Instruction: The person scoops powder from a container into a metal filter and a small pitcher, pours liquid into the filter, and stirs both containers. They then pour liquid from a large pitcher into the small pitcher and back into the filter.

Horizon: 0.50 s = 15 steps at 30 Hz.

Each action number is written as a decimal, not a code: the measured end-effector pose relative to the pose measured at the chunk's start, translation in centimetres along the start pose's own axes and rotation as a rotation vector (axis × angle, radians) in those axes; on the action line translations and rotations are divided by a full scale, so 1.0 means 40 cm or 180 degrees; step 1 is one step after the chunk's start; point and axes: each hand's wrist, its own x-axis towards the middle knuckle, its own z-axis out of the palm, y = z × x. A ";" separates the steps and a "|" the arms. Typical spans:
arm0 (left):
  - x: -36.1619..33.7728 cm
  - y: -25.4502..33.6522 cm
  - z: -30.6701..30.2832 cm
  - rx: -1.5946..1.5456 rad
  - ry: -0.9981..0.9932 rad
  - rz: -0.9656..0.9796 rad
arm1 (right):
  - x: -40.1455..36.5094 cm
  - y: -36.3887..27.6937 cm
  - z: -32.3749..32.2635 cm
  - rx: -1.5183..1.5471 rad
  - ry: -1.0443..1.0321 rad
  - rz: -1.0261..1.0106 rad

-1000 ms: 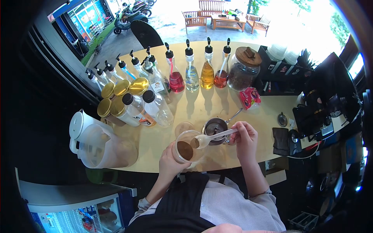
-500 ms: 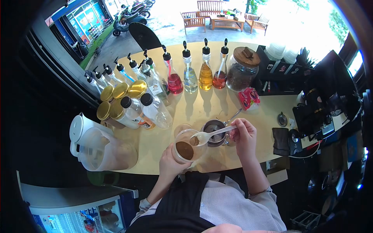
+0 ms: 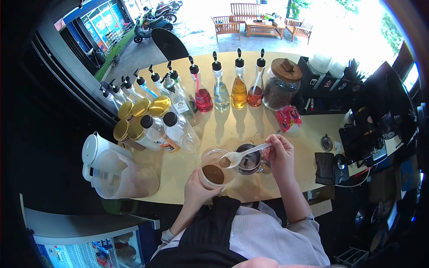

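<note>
My left hand [image 3: 199,193] is closed round a clear plastic tub [image 3: 208,157] with brown powder [image 3: 213,174] in it, tilted so its open mouth faces me. Pinched by its handle in my right hand [image 3: 280,154] is a white plastic spoon [image 3: 245,154]. The bowl of the spoon is over the tub's mouth, with a little brown powder in it. Just behind the spoon, a metal cup [image 3: 250,164] of dark, foamy liquid stands on the table, partly covered by the spoon and my right hand.
Pump bottles of coloured syrup [image 3: 221,91] line the table's far side. Gold-lidded jars [image 3: 136,127], empty-looking bottles [image 3: 182,131] and a white pitcher [image 3: 120,172] stand left. A wooden-lidded jar [image 3: 281,87], red packet [image 3: 288,119] and black machine [image 3: 373,120] are right.
The view has tilted slightly, so the table sits a little lower. Both hands, tub and spoon keep nearly the same pose; more of the cup's foamy liquid now shows.
</note>
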 end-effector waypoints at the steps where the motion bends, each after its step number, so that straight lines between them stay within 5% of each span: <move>1: 0.003 0.003 -0.001 -0.0026 -0.0031 -0.0016 | 0.003 -0.002 0.000 0.0004 -0.0006 -0.0009; 15: 0.034 0.002 0.010 -0.0101 -0.0135 -0.0012 | 0.040 -0.011 -0.004 -0.0261 -0.0147 -0.0174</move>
